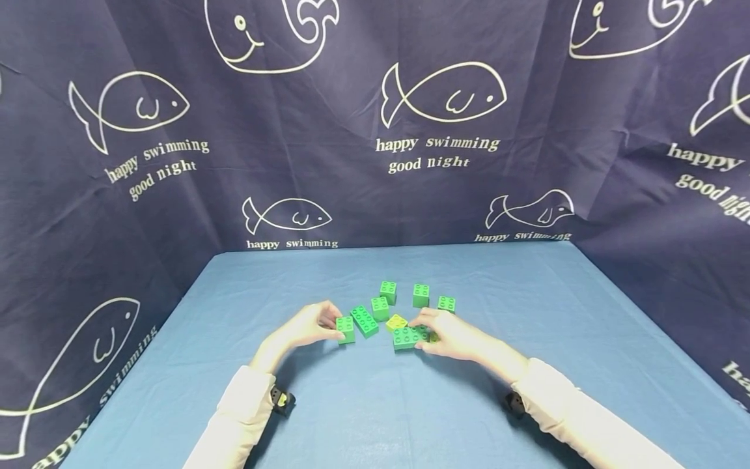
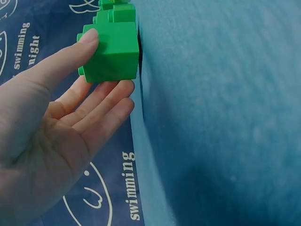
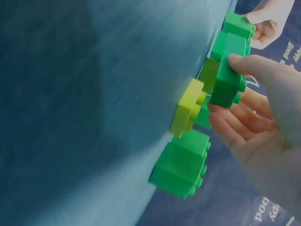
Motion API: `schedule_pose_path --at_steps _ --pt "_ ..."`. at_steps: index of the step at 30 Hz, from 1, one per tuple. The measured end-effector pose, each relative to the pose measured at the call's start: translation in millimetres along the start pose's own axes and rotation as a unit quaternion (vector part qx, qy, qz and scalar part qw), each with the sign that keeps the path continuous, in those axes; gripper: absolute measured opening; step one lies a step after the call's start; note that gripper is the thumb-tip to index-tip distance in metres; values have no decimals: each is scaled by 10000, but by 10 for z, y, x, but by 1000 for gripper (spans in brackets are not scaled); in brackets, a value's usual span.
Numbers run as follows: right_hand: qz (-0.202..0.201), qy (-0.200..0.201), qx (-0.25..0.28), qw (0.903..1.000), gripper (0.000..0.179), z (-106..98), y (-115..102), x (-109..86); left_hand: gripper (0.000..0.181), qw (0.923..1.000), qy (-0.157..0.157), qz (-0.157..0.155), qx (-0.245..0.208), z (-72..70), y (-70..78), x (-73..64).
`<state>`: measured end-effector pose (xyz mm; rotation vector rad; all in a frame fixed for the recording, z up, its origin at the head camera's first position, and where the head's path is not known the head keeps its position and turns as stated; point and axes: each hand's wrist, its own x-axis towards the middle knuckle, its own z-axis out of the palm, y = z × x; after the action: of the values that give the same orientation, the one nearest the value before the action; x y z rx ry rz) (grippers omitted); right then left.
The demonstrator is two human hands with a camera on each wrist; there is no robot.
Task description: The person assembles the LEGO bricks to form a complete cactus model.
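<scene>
Between thumb and fingers, my left hand (image 1: 309, 324) pinches a square green toy brick (image 1: 346, 330). Its studs face up in the head view, and the left wrist view shows the thumb on one side of the brick (image 2: 113, 52). My right hand (image 1: 454, 335) grips one end of a longer green brick (image 1: 405, 338). In the right wrist view that long brick (image 3: 229, 70) is held off the table, above the other bricks. A yellow brick (image 1: 396, 322) lies just behind it. Another yellow brick (image 3: 188, 106) is mostly hidden under my right hand in the head view.
A long green brick (image 1: 364, 321) lies right of my left hand. Square green bricks stand behind: one near the middle (image 1: 380, 309), one farther back (image 1: 388, 292), one toward the right (image 1: 420, 296). Another green brick (image 1: 446, 304) sits behind my right hand. Printed dark cloth (image 1: 439, 195) hangs around the blue table (image 1: 375, 417).
</scene>
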<state>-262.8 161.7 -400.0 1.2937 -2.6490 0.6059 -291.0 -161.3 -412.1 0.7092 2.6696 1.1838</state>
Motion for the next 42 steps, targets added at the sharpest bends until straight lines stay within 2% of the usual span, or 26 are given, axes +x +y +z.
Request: schedule_pose_path --at_steps 12,22,31,37,42 --pt "34 482 -217 9986 32 -104 149 5 37 9996 -186 151 -119 25 42 -10" --pt "-143 1097 -165 9937 31 -216 198 -7 38 9992 -216 227 -262 28 138 -2" --pt "-227 1258 -228 9915 32 -234 249 -44 39 9987 -264 320 -289 68 203 16" --pt "-156 1344 -258 9905 33 -279 257 -78 38 9989 -167 324 -305 93 245 33" --pt "-88 1378 -240 9901 34 -307 262 -119 38 9975 -127 539 -437 148 301 50"
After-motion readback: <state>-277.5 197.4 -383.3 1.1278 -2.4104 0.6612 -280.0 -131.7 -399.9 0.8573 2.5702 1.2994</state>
